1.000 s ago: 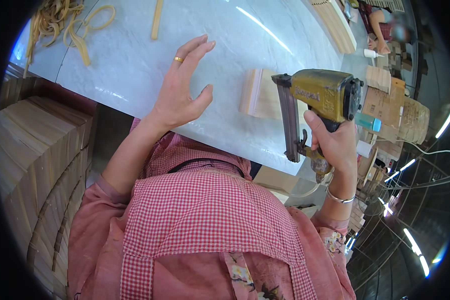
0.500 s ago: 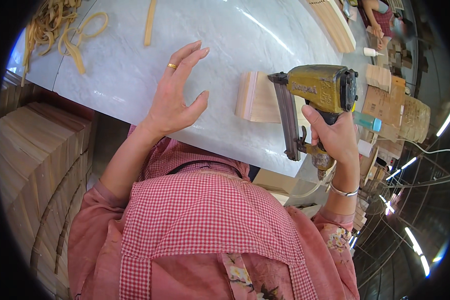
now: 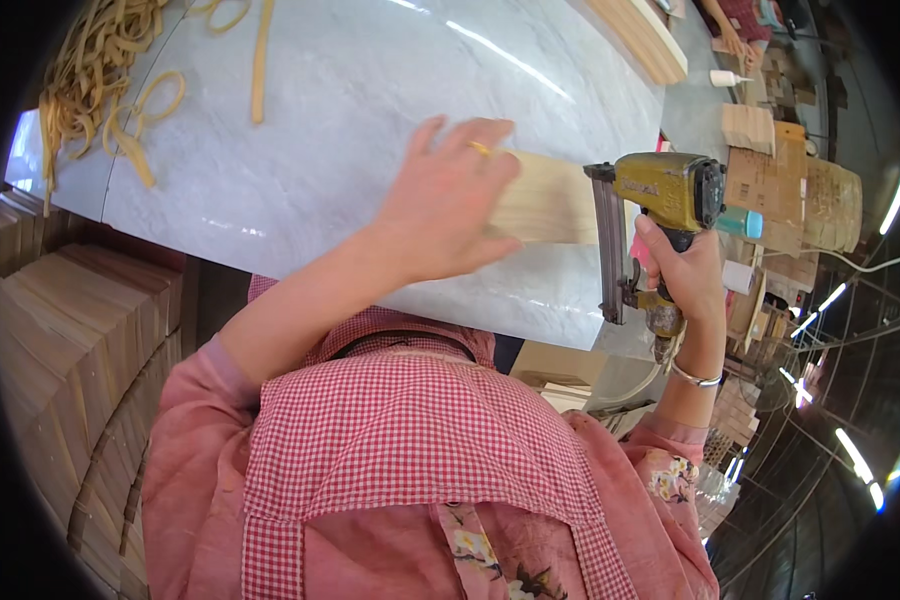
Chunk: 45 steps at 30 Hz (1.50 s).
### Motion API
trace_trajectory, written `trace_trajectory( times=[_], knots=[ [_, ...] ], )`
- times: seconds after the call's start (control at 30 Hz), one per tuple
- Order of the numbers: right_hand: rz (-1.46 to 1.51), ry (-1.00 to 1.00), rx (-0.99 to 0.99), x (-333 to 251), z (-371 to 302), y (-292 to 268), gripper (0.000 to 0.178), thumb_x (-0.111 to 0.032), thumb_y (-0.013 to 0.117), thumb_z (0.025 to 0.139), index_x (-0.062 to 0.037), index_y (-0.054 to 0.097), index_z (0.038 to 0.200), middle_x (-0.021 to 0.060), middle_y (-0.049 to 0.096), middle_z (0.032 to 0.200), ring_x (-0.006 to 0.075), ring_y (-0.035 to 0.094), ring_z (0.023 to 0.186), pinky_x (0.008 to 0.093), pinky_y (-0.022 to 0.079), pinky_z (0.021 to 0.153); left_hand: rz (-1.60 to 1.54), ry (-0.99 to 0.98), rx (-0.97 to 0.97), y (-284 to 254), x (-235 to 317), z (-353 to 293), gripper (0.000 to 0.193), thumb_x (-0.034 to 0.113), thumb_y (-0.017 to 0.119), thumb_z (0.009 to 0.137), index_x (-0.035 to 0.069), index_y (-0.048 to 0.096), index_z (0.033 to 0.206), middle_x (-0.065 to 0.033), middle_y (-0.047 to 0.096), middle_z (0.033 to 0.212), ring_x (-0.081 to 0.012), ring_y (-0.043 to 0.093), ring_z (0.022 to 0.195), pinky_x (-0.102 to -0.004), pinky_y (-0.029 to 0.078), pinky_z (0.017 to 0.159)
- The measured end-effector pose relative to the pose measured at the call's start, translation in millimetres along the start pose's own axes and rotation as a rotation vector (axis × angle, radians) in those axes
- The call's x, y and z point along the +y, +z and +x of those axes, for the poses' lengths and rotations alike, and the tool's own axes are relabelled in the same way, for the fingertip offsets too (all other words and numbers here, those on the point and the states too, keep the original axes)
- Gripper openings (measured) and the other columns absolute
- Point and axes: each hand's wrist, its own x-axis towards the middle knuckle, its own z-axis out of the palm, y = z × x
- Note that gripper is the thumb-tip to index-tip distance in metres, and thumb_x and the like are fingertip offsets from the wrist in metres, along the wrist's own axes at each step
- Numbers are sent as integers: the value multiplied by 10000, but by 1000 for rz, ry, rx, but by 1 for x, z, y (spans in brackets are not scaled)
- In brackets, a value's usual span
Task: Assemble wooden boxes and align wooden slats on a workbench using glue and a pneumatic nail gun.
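My right hand is wrapped around the handle of a worn yellow and black pneumatic staple gun, held upright at the table's right side. Its long dark magazine stands just in front of the right end of a pale wooden block. The block lies on the grey marbled table. My left hand, with a gold ring, is at the block's left end, thumb by the near edge and fingers by the far edge. Motion blurs these fingers, and they hide that end of the block.
Tan elastic bands lie heaped at the far left, with one straight strip nearby. Long wooden boards rest at the back right. Stacked wood pieces stand left below the table. Another person's hand shows at the upper right.
My left hand has moved right, from above the table to the block's left end. The staple gun has shifted slightly right, away from the block's middle. More of the block's top face shows.
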Motion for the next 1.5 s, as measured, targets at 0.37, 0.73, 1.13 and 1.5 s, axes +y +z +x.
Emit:
trace_trajectory(
  times=[0.37,0.73,1.13,1.5],
  knots=[
    [31,22,-22,24,13,-12,277,-230,761,897,31,675,930,9,549,545,85,458,412,228,371,400,125,37,-294,64,21,47,590,362,839,638,33,625,1078,-181,585,1289,-322,524,1153,-473,322,1107],
    [-7,15,-87,30,26,-16,300,-248,763,898,37,689,958,3,552,519,85,467,399,223,349,392,104,35,-271,62,22,48,551,354,836,626,38,644,1035,-177,595,1251,-318,525,1112,-459,327,1096],
    [91,-1,25,46,21,-23,276,-241,767,897,16,671,921,8,541,532,91,454,406,230,359,399,105,115,-231,60,20,46,554,353,840,643,58,643,1069,-181,611,1200,-330,539,1126,-458,344,1059],
    [-433,-138,440,265,-19,-43,388,-154,673,835,29,592,1167,221,693,913,385,660,751,452,525,692,-979,-671,-413,-37,1,40,568,329,761,832,58,619,1310,-172,670,1195,-244,625,1090,-328,440,1009]
  ],
)
